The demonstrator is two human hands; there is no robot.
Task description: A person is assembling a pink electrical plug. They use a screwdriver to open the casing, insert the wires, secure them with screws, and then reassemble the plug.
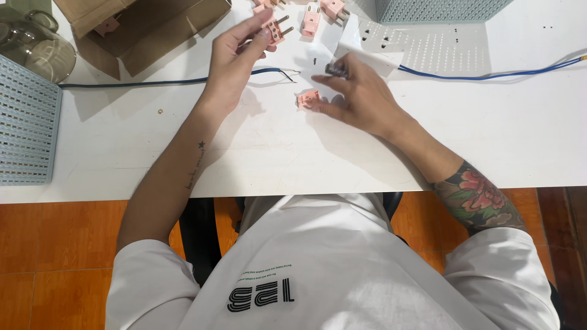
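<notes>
1. Left hand [235, 58]: raised over the far part of the white tabletop [275, 153]; its fingers [254, 27] pinch a pink two-pin plug [273, 27], whose metal pins point to the right.
2. Right hand [361, 98]: resting low on the tabletop, near its middle. The thumb and forefinger are closed on a small dark tool [336, 69], too small to identify; the lower fingers touch a pink plug part [309, 98] lying flat on the tabletop.
3. Blue cable [171, 81]: runs from the left edge across the tabletop, passes under the left hand and ends in bare dark wire tips just beside the pink plug part.
4. Second blue cable [489, 76]: leaves a white socket strip [373, 43] and runs off to the right edge.
5. Spare pink plugs [310, 21]: several lie at the far edge of the tabletop, just beyond the socket strip and near the held plug.
6. Cardboard box [140, 27]: open, at the far left, with one pink piece inside.
7. Pale blue mesh baskets: one at the left edge [24, 128], another at the far right [440, 9].
8. Glass jar [36, 46]: stands beyond the left basket, beside the cardboard box.
9. White shirt [330, 263]: worn by the person seated at the tabletop; orange floor tiles [55, 263] show below.
</notes>
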